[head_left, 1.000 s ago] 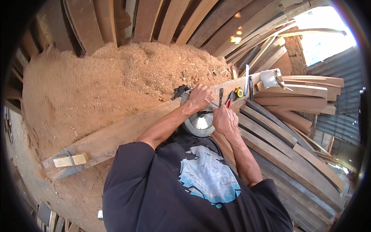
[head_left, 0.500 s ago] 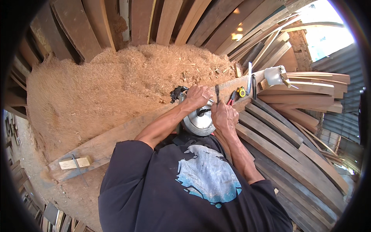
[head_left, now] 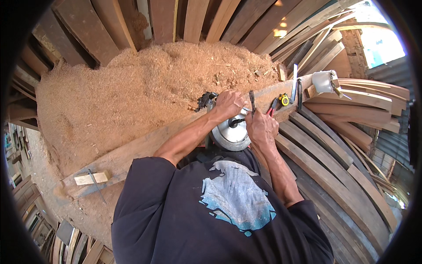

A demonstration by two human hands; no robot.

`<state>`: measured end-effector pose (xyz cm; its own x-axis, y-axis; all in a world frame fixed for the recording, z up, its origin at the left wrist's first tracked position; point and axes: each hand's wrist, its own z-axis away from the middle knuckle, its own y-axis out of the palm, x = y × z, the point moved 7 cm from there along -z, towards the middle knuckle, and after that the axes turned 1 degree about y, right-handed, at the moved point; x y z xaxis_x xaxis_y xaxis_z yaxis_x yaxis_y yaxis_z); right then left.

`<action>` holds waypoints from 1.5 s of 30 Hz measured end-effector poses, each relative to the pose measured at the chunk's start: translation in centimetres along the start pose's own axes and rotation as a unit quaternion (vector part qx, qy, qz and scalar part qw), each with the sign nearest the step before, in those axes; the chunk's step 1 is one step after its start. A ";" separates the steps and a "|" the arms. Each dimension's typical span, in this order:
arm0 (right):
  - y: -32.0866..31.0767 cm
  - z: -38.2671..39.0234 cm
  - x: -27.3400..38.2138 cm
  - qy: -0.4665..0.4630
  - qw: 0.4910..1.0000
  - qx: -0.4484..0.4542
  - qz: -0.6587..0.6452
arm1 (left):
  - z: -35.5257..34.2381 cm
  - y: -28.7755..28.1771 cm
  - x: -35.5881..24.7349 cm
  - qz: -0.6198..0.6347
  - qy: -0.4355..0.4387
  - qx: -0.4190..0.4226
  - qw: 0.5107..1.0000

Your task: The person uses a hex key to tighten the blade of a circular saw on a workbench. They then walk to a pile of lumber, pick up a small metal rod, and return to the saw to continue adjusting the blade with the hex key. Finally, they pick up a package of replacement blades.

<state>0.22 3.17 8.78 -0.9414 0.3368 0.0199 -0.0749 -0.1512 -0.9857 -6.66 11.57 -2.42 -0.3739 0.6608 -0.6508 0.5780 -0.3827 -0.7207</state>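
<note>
Near the middle, a round silver metal tool body (head_left: 231, 136) with a black centre fitting lies at my waist, a black toothed cutter (head_left: 204, 101) at its left. My left hand (head_left: 229, 104) is closed over its upper part; what its fingers hold is hidden. My right hand (head_left: 261, 130) grips a dark bar-like tool (head_left: 252, 100) that points upward just right of the centre fitting. On the long plank (head_left: 114, 156) lie red-handled pliers (head_left: 274, 108), a yellow tape measure (head_left: 285, 99), a metal straight tool (head_left: 294, 81) and a dark slim tool (head_left: 300, 94).
Wood shavings (head_left: 123, 92) form a large heap beyond the plank. Boards (head_left: 195, 20) stand behind it; stacked lengths (head_left: 325, 176) lie at right. A white container (head_left: 324, 82) sits at the plank's right end, a pale block (head_left: 90, 178) with a thin rod at its left.
Both hands and the tool body sit a little higher and further right in the picture, as do the plank and the things on it. The grips look much the same.
</note>
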 end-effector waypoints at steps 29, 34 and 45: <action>-2.9 -0.8 -2.3 -0.046 0.979 0.113 -0.163 | 0.8 -1.9 1.2 0.002 -0.087 0.111 0.990; -1.9 2.4 -3.1 0.027 0.927 0.160 -0.337 | 1.1 -3.9 2.7 0.094 -0.006 0.213 0.972; -0.3 5.7 -0.2 0.066 0.924 0.148 -0.347 | 5.2 -6.3 0.7 0.108 -0.131 0.181 0.969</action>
<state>-1.43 -2.16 9.98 -0.5863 0.5562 0.5890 -0.7499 -0.0974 -0.6544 -14.35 11.06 0.44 -0.4711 0.3719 -0.7999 0.3880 -0.7269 -0.5665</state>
